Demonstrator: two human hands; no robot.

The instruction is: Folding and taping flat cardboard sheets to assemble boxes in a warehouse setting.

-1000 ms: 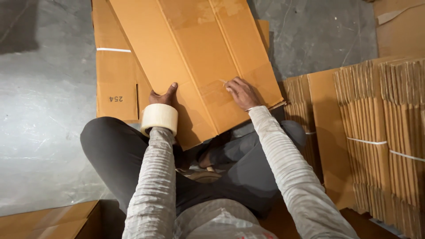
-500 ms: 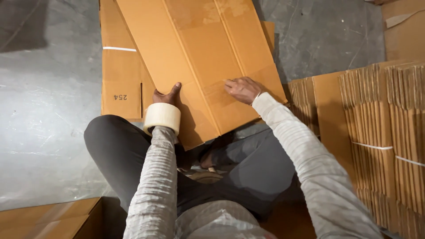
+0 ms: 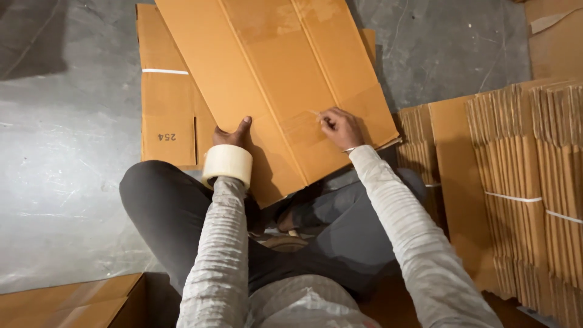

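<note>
The flattened brown corrugated cardboard box (image 3: 285,85) lies tilted across the seated person's knees and another flat carton (image 3: 167,109) on the grey concrete floor (image 3: 67,182). The right hand (image 3: 340,127) pinches what looks like a clear tape end (image 3: 316,114); it could tear or re-stick. The left hand (image 3: 232,135), a tape roll (image 3: 228,165) on its wrist, grips the box's edge; a loose grip could let it slide.

Dim, perhaps overhead light; soft shadows.

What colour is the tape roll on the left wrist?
The tape roll is a pale cream, off-white colour, seen in the head view, the only view.
</note>
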